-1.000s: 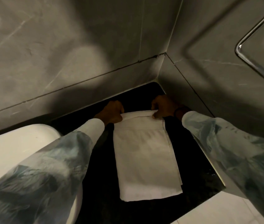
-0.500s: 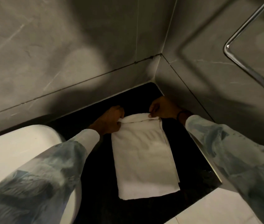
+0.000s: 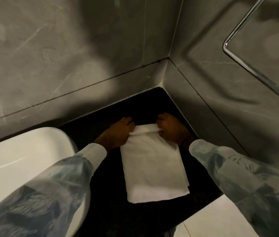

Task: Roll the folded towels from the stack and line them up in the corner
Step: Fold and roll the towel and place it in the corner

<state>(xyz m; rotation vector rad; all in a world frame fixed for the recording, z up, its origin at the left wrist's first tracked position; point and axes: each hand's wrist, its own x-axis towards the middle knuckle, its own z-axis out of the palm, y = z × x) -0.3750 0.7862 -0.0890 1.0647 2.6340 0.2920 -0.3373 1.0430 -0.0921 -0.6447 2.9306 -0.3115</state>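
A white folded towel (image 3: pixel 154 170) lies flat on the black counter (image 3: pixel 108 199), its long side running away from me toward the wall corner. Its far end is curled into a small roll. My left hand (image 3: pixel 118 132) grips the left end of that roll. At the roll's right end sits my right hand (image 3: pixel 170 128), fingers closed on the cloth. Both sleeves are pale with a grey-green pattern. No stack of other towels is in view.
Grey marble walls meet in a corner (image 3: pixel 167 65) just beyond the towel. A white basin (image 3: pixel 20 161) takes up the left side of the counter. A chrome rail (image 3: pixel 254 65) runs along the right wall. Pale floor (image 3: pixel 212 221) shows past the counter's near edge.
The roll at the towel's far end has grown thicker and come a little toward me, with both hands following it. The flat part looks shorter.
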